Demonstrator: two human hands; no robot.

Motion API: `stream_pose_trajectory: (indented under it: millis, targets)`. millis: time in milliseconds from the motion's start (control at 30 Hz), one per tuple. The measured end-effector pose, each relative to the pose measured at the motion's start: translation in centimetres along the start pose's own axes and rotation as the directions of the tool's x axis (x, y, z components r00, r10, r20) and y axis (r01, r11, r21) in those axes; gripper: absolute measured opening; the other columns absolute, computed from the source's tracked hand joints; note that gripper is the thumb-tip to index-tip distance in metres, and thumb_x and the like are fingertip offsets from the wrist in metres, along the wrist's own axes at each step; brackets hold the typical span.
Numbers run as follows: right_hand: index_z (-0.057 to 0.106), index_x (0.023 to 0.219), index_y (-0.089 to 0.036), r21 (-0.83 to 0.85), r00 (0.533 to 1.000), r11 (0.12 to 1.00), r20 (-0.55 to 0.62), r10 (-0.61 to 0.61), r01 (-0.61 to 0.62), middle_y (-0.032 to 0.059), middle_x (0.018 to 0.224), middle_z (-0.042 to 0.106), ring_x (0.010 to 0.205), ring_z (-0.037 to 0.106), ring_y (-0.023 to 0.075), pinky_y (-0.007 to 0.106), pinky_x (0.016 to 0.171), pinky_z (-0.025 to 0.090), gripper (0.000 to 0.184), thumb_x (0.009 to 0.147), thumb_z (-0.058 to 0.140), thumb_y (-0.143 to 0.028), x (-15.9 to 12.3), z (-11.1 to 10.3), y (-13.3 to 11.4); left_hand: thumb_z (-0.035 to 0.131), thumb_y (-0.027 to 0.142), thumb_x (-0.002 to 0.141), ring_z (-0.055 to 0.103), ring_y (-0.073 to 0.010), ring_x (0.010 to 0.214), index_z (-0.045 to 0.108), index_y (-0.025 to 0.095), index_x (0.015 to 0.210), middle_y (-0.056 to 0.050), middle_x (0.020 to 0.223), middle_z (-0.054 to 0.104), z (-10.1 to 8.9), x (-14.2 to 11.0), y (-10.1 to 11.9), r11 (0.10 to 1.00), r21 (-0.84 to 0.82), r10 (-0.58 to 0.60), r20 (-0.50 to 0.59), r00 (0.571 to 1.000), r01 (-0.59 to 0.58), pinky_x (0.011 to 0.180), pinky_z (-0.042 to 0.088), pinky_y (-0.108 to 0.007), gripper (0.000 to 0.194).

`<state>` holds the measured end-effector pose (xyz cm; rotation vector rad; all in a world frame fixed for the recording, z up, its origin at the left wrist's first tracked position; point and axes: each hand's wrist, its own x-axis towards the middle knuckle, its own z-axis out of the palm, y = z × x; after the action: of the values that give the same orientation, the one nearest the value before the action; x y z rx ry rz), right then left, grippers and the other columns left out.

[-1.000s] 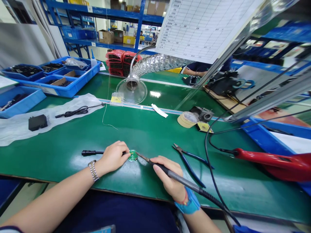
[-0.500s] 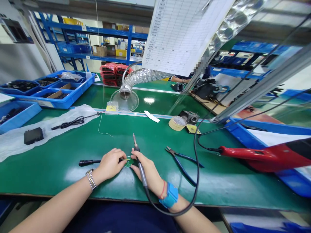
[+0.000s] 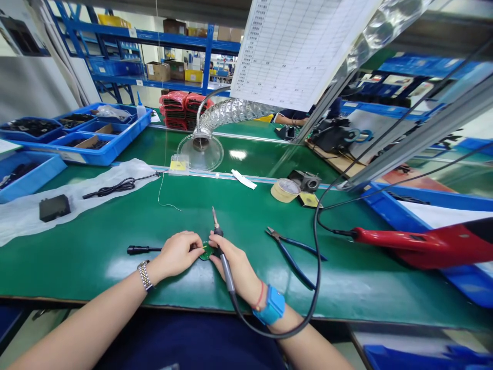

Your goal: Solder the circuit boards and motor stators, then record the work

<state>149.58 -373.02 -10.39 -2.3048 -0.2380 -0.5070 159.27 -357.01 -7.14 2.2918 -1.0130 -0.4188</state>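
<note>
A small round green circuit board (image 3: 207,252) lies between my two hands, partly covered by the fingers. My left hand (image 3: 177,257) is closed in a pinch on a black cable (image 3: 143,250), whose connector end sticks out to the left. A thin yellowish wire shows at its fingertips, over the board. My right hand (image 3: 239,265) is closed around a soldering iron (image 3: 227,269), its tip pointing up and away from the board. Fingers of the same hand rest at the board's right edge. Whether wire and board are joined cannot be made out.
Blue-handled pliers (image 3: 296,254) lie right of my right hand, inside the iron's looping cord. Farther back are a tape roll (image 3: 285,190), a fume extraction hood (image 3: 201,151) and a thin wire strand (image 3: 169,206). Blue trays (image 3: 131,136) and a red tool (image 3: 416,241) flank the bench.
The view has shifted slightly, so the bench items sit a little higher and farther right. Both hands keep their holds, with the board still between them.
</note>
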Motion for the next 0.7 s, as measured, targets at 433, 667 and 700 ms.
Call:
stream_pose_trajectory:
  millis: [433, 667, 700]
  targets:
    - [0.057, 0.112, -0.02, -0.037, 0.988, 0.998, -0.147, -0.047, 0.042, 0.0079, 0.108, 0.068, 0.097, 0.066, 0.0179, 0.029, 0.086, 0.054, 0.029, 0.084, 0.056, -0.012, -0.4, -1.8, -1.5, 0.053, 0.019, 0.085, 0.057, -0.0159, 0.086, 0.061, 0.019, 0.075, -0.001, 0.09, 0.061, 0.5, -0.5, -0.1, 0.992, 0.042, 0.12, -0.04, 0.992, -0.118, 0.077, 0.044, -0.026, 0.013]
    - [0.059, 0.114, -0.018, -0.155, 0.972, 0.98, -0.18, -0.154, 0.127, 0.0036, 0.072, 0.064, 0.059, 0.057, 0.0146, 0.028, 0.055, 0.05, 0.031, 0.083, 0.056, -0.013, -2.6, -4.8, -4.0, 0.052, 0.021, 0.086, 0.057, -0.0158, 0.086, 0.06, 0.019, 0.077, 0.0, 0.089, 0.061, 0.6, -0.5, -0.1, 0.992, 0.066, 0.114, -0.041, 0.993, -0.111, 0.076, 0.043, -0.026, 0.012]
    - [0.061, 0.11, -0.018, -0.15, 0.97, 0.978, -0.174, -0.167, 0.142, 0.0032, 0.069, 0.062, 0.058, 0.055, 0.0145, 0.028, 0.054, 0.049, 0.029, 0.082, 0.055, -0.012, -2.8, -4.9, -4.2, 0.052, 0.02, 0.086, 0.057, -0.0157, 0.085, 0.059, 0.019, 0.077, 0.0, 0.089, 0.061, 0.6, -0.5, -0.1, 0.991, 0.07, 0.116, -0.041, 0.992, -0.113, 0.076, 0.043, -0.026, 0.012]
